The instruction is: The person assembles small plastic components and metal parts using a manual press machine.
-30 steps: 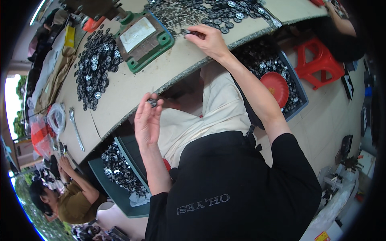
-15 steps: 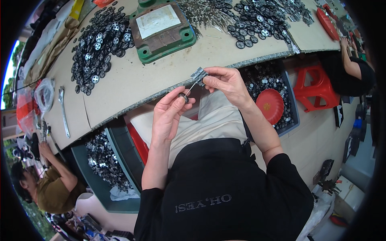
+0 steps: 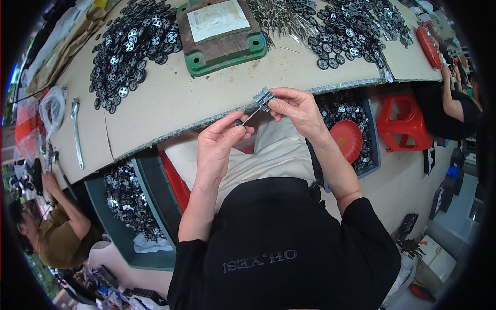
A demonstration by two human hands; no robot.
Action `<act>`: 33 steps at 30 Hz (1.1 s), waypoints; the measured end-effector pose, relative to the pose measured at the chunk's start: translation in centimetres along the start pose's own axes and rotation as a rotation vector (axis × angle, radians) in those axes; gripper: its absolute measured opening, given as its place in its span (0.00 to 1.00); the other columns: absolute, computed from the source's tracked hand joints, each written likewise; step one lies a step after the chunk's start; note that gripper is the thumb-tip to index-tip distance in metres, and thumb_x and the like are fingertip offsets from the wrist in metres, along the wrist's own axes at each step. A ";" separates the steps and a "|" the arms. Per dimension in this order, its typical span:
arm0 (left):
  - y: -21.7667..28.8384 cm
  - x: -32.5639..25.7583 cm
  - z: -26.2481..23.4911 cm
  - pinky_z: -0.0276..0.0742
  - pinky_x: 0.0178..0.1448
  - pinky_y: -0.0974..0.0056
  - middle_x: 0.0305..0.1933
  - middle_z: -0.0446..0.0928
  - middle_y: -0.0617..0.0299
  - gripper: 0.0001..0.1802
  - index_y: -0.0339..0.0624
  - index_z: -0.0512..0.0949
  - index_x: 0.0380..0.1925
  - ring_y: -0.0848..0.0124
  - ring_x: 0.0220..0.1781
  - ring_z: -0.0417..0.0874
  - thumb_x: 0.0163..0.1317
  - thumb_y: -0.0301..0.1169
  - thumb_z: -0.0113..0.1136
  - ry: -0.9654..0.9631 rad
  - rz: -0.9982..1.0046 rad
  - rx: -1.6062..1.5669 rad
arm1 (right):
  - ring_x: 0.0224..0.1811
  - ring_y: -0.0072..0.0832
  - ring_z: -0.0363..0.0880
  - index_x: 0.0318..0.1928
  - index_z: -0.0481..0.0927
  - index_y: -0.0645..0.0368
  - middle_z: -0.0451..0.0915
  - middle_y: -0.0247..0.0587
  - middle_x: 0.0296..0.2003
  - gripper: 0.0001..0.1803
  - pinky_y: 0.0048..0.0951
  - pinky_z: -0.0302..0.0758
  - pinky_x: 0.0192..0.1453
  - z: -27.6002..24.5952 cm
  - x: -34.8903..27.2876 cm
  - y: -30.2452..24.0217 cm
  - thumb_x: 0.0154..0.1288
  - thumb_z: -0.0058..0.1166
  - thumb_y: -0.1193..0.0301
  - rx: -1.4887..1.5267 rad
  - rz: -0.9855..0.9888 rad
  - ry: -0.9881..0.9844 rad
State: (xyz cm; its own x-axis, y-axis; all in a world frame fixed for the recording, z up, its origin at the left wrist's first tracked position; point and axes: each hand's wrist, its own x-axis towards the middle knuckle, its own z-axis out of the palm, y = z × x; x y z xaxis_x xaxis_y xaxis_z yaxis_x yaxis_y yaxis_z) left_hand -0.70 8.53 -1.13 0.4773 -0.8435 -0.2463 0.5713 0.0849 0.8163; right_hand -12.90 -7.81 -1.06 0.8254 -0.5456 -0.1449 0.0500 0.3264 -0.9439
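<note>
In front of the table's near edge, my left hand (image 3: 217, 144) pinches a small black wheel (image 3: 238, 122) between thumb and fingers. A thin metal axle (image 3: 251, 117) slants up from that wheel to a small grey plastic part (image 3: 263, 97). My right hand (image 3: 295, 111) is closed on the grey part, thumb and index finger at its right side. The axle's upper end meets the part; how deep it sits I cannot tell.
Loose black wheels (image 3: 135, 46) lie heaped beyond my left hand. A green-and-brown metal press base (image 3: 227, 62) stands mid-table, near metal rods (image 3: 281, 23). Bins of small parts (image 3: 124, 201) flank my lap; a red bowl (image 3: 345, 142) rests in the right one. Co-workers sit either side.
The view has shifted, so the table's things appear slightly farther right and higher. Both hands keep their grips on the wheel and the grey part, with the axle still between them.
</note>
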 end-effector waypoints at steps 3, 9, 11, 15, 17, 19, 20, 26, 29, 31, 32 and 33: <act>0.2 0.0 0.1 0.77 0.46 0.69 0.43 0.78 0.54 0.19 0.31 0.72 0.49 0.67 0.40 0.81 0.56 0.20 0.58 0.015 -0.005 0.007 | 0.25 0.14 0.72 0.45 0.77 0.67 0.77 0.33 0.26 0.15 0.14 0.70 0.29 0.2 0.0 -0.2 0.60 0.57 0.71 -0.016 0.000 0.006; 0.1 0.1 -0.2 0.78 0.46 0.69 0.43 0.78 0.53 0.19 0.31 0.72 0.49 0.67 0.40 0.81 0.56 0.20 0.58 0.035 0.045 0.048 | 0.28 0.14 0.74 0.43 0.78 0.67 0.78 0.33 0.29 0.12 0.15 0.71 0.32 0.3 -0.4 -0.5 0.60 0.56 0.73 -0.159 -0.090 -0.045; 0.2 0.1 0.0 0.78 0.46 0.69 0.44 0.78 0.53 0.19 0.31 0.72 0.49 0.67 0.40 0.81 0.56 0.20 0.58 0.019 0.020 -0.019 | 0.30 0.16 0.75 0.41 0.77 0.68 0.78 0.35 0.30 0.11 0.17 0.72 0.33 0.4 -0.4 -0.6 0.58 0.57 0.75 -0.577 -0.495 0.026; -0.8 0.1 0.7 0.78 0.46 0.67 0.45 0.77 0.49 0.17 0.31 0.72 0.50 0.63 0.41 0.81 0.59 0.21 0.55 0.049 0.029 -0.013 | 0.30 0.21 0.75 0.39 0.77 0.69 0.78 0.39 0.31 0.11 0.20 0.72 0.34 1.4 -1.1 -1.1 0.55 0.58 0.77 -0.660 -0.554 0.143; -0.8 -0.2 1.2 0.78 0.45 0.67 0.45 0.77 0.49 0.18 0.31 0.72 0.50 0.63 0.41 0.81 0.59 0.21 0.55 0.068 0.120 0.073 | 0.31 0.24 0.76 0.39 0.76 0.69 0.78 0.41 0.31 0.12 0.21 0.73 0.36 1.2 -1.3 -1.2 0.53 0.58 0.78 -0.123 -0.040 0.089; -0.5 -0.4 1.2 0.78 0.45 0.67 0.45 0.77 0.49 0.18 0.31 0.72 0.50 0.64 0.41 0.81 0.58 0.21 0.55 0.084 0.207 0.158 | 0.31 0.22 0.76 0.39 0.76 0.69 0.78 0.40 0.30 0.12 0.21 0.72 0.35 0.9 -1.1 -0.9 0.54 0.58 0.78 -0.272 -0.238 0.070; -0.1 -0.5 0.8 0.78 0.46 0.67 0.45 0.77 0.49 0.18 0.31 0.72 0.50 0.64 0.41 0.81 0.58 0.21 0.56 0.029 0.065 -0.033 | 0.30 0.21 0.75 0.39 0.76 0.69 0.78 0.40 0.30 0.11 0.20 0.72 0.35 0.7 -0.9 -0.9 0.54 0.58 0.78 -0.421 -0.436 0.045; -0.5 -1.0 1.8 0.78 0.46 0.66 0.45 0.77 0.49 0.19 0.29 0.71 0.50 0.65 0.40 0.81 0.56 0.20 0.57 0.088 0.269 0.231 | 0.30 0.17 0.74 0.41 0.77 0.69 0.78 0.36 0.30 0.11 0.17 0.70 0.32 0.6 -1.4 -1.3 0.57 0.56 0.77 -0.242 -0.028 -0.029; 0.0 -1.1 1.9 0.77 0.47 0.66 0.45 0.77 0.49 0.19 0.28 0.71 0.50 0.65 0.41 0.81 0.56 0.19 0.57 0.088 0.109 0.077 | 0.29 0.16 0.73 0.41 0.77 0.68 0.78 0.36 0.30 0.11 0.17 0.71 0.32 0.4 -1.6 -0.6 0.58 0.56 0.76 -0.436 -0.391 -0.016; -0.1 -1.3 2.2 0.78 0.47 0.67 0.44 0.77 0.49 0.19 0.29 0.72 0.50 0.65 0.41 0.81 0.57 0.20 0.57 0.112 0.200 0.169 | 0.29 0.16 0.74 0.41 0.77 0.68 0.77 0.36 0.31 0.11 0.17 0.72 0.32 0.3 -1.7 -1.1 0.59 0.56 0.75 -0.297 -0.158 -0.038; -0.3 -1.4 2.4 0.78 0.47 0.67 0.44 0.77 0.49 0.19 0.29 0.72 0.50 0.65 0.41 0.81 0.57 0.20 0.57 0.106 0.197 0.167 | 0.30 0.16 0.74 0.40 0.77 0.69 0.77 0.37 0.32 0.11 0.18 0.72 0.33 0.2 -1.8 -1.3 0.59 0.56 0.75 -0.164 0.074 -0.045; -0.6 -1.5 2.7 0.78 0.46 0.68 0.44 0.77 0.50 0.18 0.29 0.72 0.50 0.67 0.41 0.81 0.57 0.19 0.57 0.108 0.264 0.204 | 0.30 0.16 0.74 0.40 0.77 0.69 0.77 0.37 0.32 0.11 0.18 0.72 0.33 0.5 -2.1 -1.1 0.59 0.56 0.75 -0.165 0.074 -0.039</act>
State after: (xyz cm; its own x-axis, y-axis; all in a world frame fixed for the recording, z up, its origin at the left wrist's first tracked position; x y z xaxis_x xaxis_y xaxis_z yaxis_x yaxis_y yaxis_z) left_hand -3.51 8.29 0.18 0.6647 -0.7449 -0.0576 0.2789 0.1759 0.9441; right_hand -14.37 -6.64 0.38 0.8447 -0.4935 -0.2071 -0.1021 0.2314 -0.9675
